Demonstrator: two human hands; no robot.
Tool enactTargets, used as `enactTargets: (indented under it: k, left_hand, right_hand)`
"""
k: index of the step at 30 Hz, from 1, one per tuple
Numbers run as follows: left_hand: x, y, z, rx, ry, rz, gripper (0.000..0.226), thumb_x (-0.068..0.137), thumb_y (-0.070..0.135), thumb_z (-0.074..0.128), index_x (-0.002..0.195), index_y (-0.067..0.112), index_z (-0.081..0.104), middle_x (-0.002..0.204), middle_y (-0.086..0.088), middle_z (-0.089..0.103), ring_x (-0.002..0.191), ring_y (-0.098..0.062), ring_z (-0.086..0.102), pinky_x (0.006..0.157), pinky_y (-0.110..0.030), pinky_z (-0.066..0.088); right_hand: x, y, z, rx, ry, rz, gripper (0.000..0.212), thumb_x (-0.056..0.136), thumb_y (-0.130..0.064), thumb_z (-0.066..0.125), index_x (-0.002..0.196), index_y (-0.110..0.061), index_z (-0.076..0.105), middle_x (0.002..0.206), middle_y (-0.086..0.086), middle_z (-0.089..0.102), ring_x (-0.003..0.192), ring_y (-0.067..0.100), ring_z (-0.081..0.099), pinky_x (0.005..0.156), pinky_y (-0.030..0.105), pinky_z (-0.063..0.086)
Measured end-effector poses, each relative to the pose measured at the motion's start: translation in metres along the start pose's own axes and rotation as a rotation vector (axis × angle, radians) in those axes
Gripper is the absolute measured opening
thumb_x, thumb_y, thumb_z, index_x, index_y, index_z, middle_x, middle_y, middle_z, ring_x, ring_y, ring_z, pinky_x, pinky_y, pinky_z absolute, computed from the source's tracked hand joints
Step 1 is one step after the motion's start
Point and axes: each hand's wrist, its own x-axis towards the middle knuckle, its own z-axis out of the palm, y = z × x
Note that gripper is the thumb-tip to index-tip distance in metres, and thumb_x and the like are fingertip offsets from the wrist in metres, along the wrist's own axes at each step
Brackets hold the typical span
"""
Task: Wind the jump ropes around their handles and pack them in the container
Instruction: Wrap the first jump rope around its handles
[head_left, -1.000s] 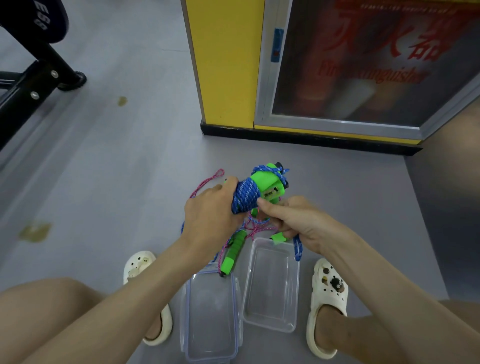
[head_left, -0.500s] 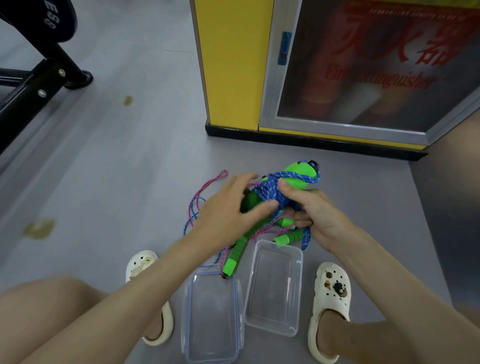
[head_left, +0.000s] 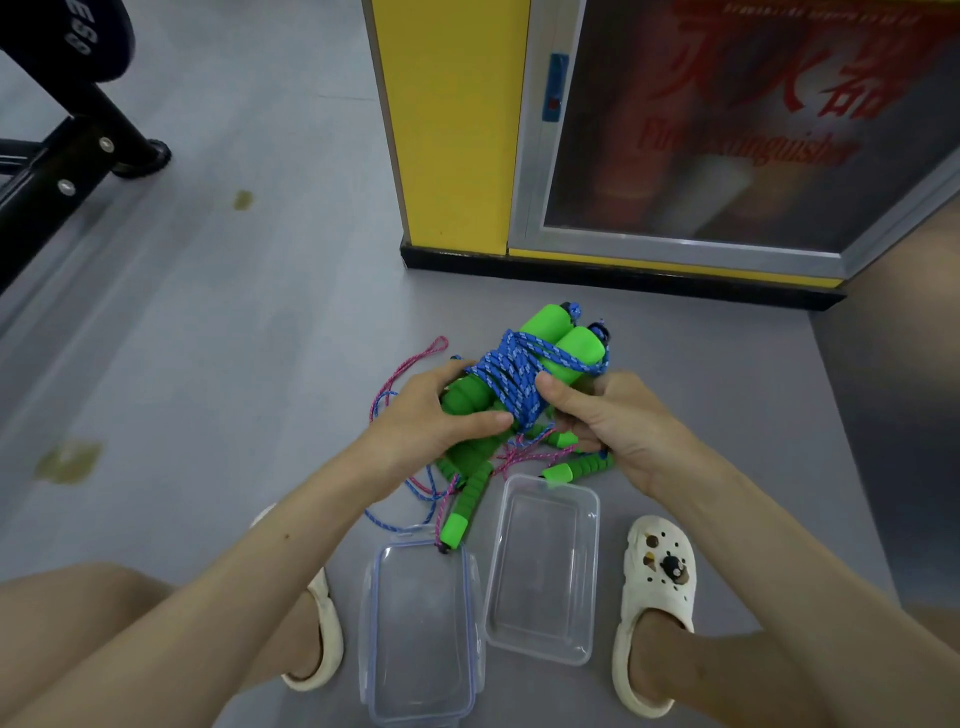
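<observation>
gripping blue braided rope (head_left: 511, 379) wound round green foam handles (head_left: 576, 348): left hand (head_left: 436, 415), right hand (head_left: 618, 421), fingers (head_left: 556, 395) curled tight.

Left hand (head_left: 441, 415) and right hand (head_left: 618, 426): both gripping one wound jump rope (head_left: 519, 382), with blue cord lying coiled around paired green foam handles (head_left: 569, 348), at centre. 
Loose jump ropes (head_left: 415, 491): lying tangled on the grey floor (head_left: 234, 338), at 6 o'clock of the bundle. 
Clear container (head_left: 540, 571): sitting at 5 o'clock. 
Lid (head_left: 421, 634): lying just beside it, at its 8 o'clock. 
Fire-extinguisher cabinet (head_left: 727, 130): standing at 1 o'clock.
</observation>
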Motion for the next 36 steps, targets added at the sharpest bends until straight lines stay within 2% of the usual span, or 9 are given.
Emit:
enactTargets:
  k: [5,10,12,15,20,24,29,32,36]
  left_hand:
    - [0.006,-0.008,0.007,0.428,0.194,0.122,0.068,0.069,0.033,0.084,0.129,0.027,0.052,0.107,0.002,0.068,0.094,-0.019,0.066,0.086,-0.042,0.055]
    - [0.009,-0.007,0.008,0.475,0.251,0.155,0.069,0.070,0.037,0.082,0.131,0.027,0.051,0.108,0.004,0.067,0.094,-0.018,0.065,0.084,-0.042,0.055]
    - [0.010,-0.008,0.010,0.502,0.242,0.148,0.070,0.071,0.036,0.081,0.132,0.026,0.050,0.108,0.003,0.066,0.092,-0.018,0.065,0.082,-0.041,0.056]
    - [0.009,-0.010,0.012,0.456,0.227,0.123,0.073,0.071,0.035,0.082,0.134,0.023,0.048,0.111,0.001,0.067,0.093,-0.017,0.065,0.084,-0.039,0.056]
    - [0.011,-0.009,0.004,0.478,0.199,0.111,0.071,0.070,0.035,0.082,0.132,0.024,0.050,0.110,0.000,0.067,0.094,-0.020,0.066,0.084,-0.043,0.056]
    - [0.004,-0.018,0.011,0.334,0.128,0.068,0.073,0.063,0.039,0.085,0.127,0.026,0.052,0.107,0.001,0.068,0.092,-0.019,0.068,0.082,-0.043,0.057]
    - [0.000,-0.008,0.000,0.022,0.037,-0.039,0.053,0.074,0.014,0.078,0.119,0.024,0.052,0.103,-0.010,0.069,0.083,-0.022,0.071,0.068,-0.029,0.055]
    - [-0.003,-0.003,-0.001,-0.058,-0.021,-0.132,0.050,0.069,0.029,0.078,0.111,0.022,0.051,0.098,-0.006,0.068,0.081,-0.017,0.069,0.067,-0.027,0.052]
    - [-0.006,-0.004,0.004,-0.114,0.004,-0.220,0.069,0.060,0.052,0.079,0.107,0.010,0.051,0.104,-0.015,0.068,0.088,-0.025,0.068,0.083,-0.039,0.054]
  right_hand:
    - [0.000,0.007,0.006,-0.003,0.224,-0.063,0.020,0.079,-0.020,0.076,0.070,-0.003,0.069,0.050,0.003,0.061,0.039,0.008,0.049,0.042,0.018,0.046]
    - [0.003,0.009,0.010,-0.253,0.424,-0.292,0.006,0.078,-0.006,0.075,0.079,-0.005,0.070,0.064,0.008,0.067,0.051,0.013,0.066,0.054,0.028,0.057]
    - [0.003,0.011,0.014,-0.323,0.455,-0.370,0.005,0.079,-0.004,0.074,0.081,-0.005,0.069,0.068,0.007,0.066,0.048,0.004,0.063,0.052,0.022,0.055]
    - [0.004,0.012,0.014,-0.338,0.428,-0.433,0.006,0.080,-0.001,0.071,0.085,-0.004,0.070,0.068,0.002,0.065,0.052,0.001,0.064,0.055,0.019,0.056]
    - [0.002,0.008,0.013,-0.376,0.287,-0.490,0.014,0.084,-0.003,0.067,0.096,-0.006,0.072,0.072,0.001,0.067,0.064,0.013,0.067,0.064,0.022,0.057]
    - [0.002,0.005,0.013,-0.385,0.263,-0.477,0.007,0.085,-0.005,0.066,0.088,-0.009,0.071,0.069,-0.001,0.064,0.054,0.009,0.061,0.054,0.013,0.050]
    - [0.006,0.003,0.013,-0.370,0.227,-0.473,0.012,0.086,-0.006,0.064,0.081,-0.017,0.065,0.067,-0.005,0.060,0.062,0.011,0.058,0.064,0.027,0.054]
    - [0.003,0.008,0.014,-0.397,0.190,-0.533,0.008,0.086,-0.004,0.065,0.083,-0.012,0.067,0.069,-0.011,0.059,0.065,0.003,0.058,0.064,0.018,0.051]
    - [-0.002,0.007,0.017,-0.467,0.094,-0.575,0.006,0.084,-0.002,0.066,0.083,-0.007,0.069,0.068,-0.015,0.057,0.063,-0.006,0.054,0.060,0.007,0.041]
